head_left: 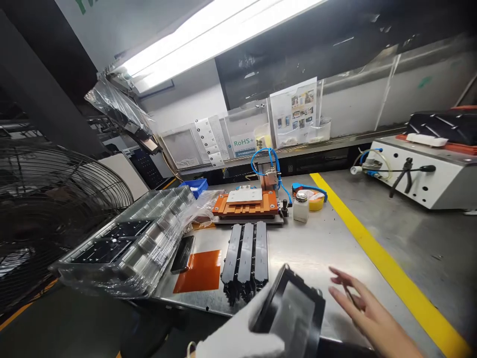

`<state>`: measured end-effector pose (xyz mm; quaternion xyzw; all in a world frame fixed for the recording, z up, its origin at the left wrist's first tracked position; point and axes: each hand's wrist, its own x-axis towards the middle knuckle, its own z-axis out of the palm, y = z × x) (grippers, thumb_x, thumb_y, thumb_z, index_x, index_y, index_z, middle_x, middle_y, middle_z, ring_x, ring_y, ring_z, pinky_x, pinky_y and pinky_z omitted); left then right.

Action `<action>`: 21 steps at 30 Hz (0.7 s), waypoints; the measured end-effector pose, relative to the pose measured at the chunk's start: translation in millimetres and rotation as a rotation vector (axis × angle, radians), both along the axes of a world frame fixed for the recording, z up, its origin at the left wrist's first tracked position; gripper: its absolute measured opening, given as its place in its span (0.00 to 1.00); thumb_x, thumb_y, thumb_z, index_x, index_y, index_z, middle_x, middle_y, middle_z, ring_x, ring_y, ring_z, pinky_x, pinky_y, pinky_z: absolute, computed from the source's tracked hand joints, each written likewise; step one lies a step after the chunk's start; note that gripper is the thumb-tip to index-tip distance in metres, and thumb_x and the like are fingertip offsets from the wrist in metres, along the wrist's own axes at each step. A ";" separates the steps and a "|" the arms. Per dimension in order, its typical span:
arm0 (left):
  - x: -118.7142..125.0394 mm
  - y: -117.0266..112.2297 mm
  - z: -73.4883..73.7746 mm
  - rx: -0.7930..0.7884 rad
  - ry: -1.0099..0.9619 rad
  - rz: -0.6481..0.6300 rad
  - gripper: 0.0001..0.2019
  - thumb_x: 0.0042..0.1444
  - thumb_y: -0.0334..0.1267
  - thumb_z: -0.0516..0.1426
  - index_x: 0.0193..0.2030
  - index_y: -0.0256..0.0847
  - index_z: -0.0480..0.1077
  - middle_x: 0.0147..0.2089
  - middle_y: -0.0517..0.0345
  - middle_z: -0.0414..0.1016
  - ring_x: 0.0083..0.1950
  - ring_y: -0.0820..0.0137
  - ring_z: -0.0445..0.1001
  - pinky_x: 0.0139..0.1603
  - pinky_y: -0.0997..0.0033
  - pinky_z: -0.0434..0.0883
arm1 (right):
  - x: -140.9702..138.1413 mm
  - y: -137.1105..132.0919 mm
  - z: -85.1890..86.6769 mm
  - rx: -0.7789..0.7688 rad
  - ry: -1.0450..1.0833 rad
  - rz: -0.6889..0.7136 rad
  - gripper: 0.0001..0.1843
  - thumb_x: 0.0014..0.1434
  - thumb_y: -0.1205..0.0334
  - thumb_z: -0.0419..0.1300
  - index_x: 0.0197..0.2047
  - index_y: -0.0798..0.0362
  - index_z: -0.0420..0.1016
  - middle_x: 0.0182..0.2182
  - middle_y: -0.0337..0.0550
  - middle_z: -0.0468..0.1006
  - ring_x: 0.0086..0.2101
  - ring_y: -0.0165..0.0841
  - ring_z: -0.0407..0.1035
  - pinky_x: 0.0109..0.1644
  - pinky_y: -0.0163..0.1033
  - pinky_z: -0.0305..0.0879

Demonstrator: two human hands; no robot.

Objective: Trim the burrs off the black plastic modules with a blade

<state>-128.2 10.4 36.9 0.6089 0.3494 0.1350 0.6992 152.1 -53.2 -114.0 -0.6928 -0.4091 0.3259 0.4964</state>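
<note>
My left hand (242, 333), in a white glove, grips a black rectangular frame (319, 311) with a greyish, glossy panel inside it. The frame is tilted up at the front edge of the metal table. To its right is my bare right hand (363, 308), apart from the frame, with its fingers stretched out and spread. A thin dark line runs between those fingers; whether it is a slim tool or a shadow I cannot make out. Just beyond the left hand, several long grey-topped black parts (246, 248) lie side by side on the table.
An orange fixture (246, 206) with blue air hoses stands behind the parts. Left are an orange sheet (199, 271), a phone (183, 253) and plastic-wrapped clear trays (149, 248). A small bottle (301, 208), yellow tape (316, 201) and a white machine (428, 174) stand right.
</note>
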 end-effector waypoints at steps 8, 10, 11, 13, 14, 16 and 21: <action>134.8 49.4 -32.6 0.696 0.477 0.162 0.39 0.49 0.32 0.56 0.70 0.35 0.54 0.49 0.41 0.81 0.47 0.54 0.79 0.49 0.59 0.75 | 39.9 26.1 -40.9 0.057 -0.580 -0.313 0.33 0.59 0.52 0.43 0.59 0.64 0.68 0.50 0.65 0.73 0.53 0.56 0.69 0.59 0.61 0.65; 149.6 53.3 -42.2 0.761 0.569 0.154 0.44 0.47 0.27 0.54 0.73 0.28 0.44 0.58 0.32 0.75 0.51 0.50 0.79 0.51 0.56 0.75 | 34.9 21.6 -39.7 0.061 -0.611 -0.310 0.33 0.60 0.51 0.42 0.57 0.65 0.70 0.53 0.67 0.72 0.55 0.58 0.68 0.59 0.64 0.64; 154.9 54.4 -45.8 0.787 0.593 0.148 0.45 0.46 0.25 0.53 0.72 0.25 0.42 0.63 0.27 0.69 0.56 0.48 0.76 0.55 0.56 0.74 | 32.2 18.5 -37.7 0.067 -0.621 -0.305 0.33 0.61 0.51 0.42 0.57 0.64 0.71 0.54 0.67 0.72 0.55 0.58 0.68 0.60 0.65 0.64; 163.3 56.9 -50.5 0.848 0.609 0.153 0.44 0.44 0.20 0.51 0.71 0.17 0.43 0.71 0.23 0.53 0.69 0.45 0.62 0.66 0.55 0.65 | 26.6 11.5 -31.1 0.090 -0.633 -0.279 0.32 0.63 0.49 0.42 0.57 0.61 0.72 0.55 0.65 0.72 0.56 0.56 0.68 0.61 0.64 0.64; 166.9 58.7 -51.4 0.888 0.614 0.163 0.43 0.43 0.18 0.50 0.70 0.16 0.43 0.73 0.24 0.46 0.73 0.45 0.51 0.71 0.54 0.57 | 23.6 7.5 -26.5 0.107 -0.634 -0.258 0.32 0.64 0.48 0.42 0.57 0.60 0.72 0.56 0.63 0.73 0.56 0.53 0.68 0.62 0.62 0.64; 172.0 63.0 -50.3 0.968 0.614 0.196 0.43 0.43 0.15 0.49 0.70 0.18 0.46 0.75 0.29 0.40 0.76 0.49 0.35 0.76 0.51 0.41 | 17.5 -2.7 -15.1 0.145 -0.612 -0.214 0.30 0.65 0.48 0.42 0.57 0.57 0.72 0.56 0.59 0.73 0.58 0.49 0.68 0.63 0.58 0.64; 143.7 60.3 -37.3 1.043 0.393 0.278 0.37 0.51 0.25 0.54 0.71 0.34 0.53 0.75 0.42 0.48 0.77 0.55 0.43 0.77 0.50 0.45 | 8.9 -51.1 13.0 0.119 -0.404 -0.109 0.23 0.62 0.43 0.54 0.56 0.41 0.75 0.56 0.44 0.77 0.55 0.46 0.72 0.56 0.51 0.74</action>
